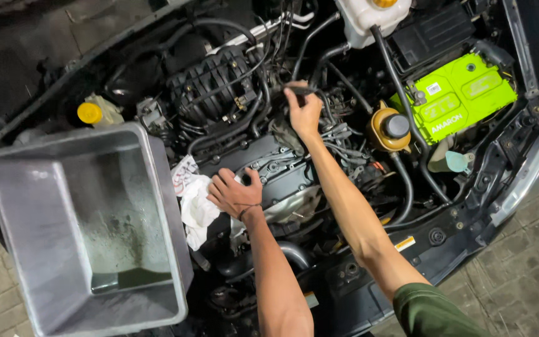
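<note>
I look down into an open car engine bay. My left hand [234, 192] rests fingers-down on the dark engine cover [279, 170], touching a white rag [196, 203] bunched beside it. My right hand [304, 111] reaches farther back among the black hoses, its fingers closed around a thin dark part or tool [301, 91]; which one I cannot tell. The black ribbed intake manifold [210, 84] lies left of that hand.
A large grey metal tray [160, 181] with dark liquid in its bottom sits on the left over the bay. A bright green battery [460, 100], a yellow-brown reservoir with black cap [390, 130], a white coolant tank [363, 19] and a yellow cap [89, 113] surround the engine. Paved ground lies at right.
</note>
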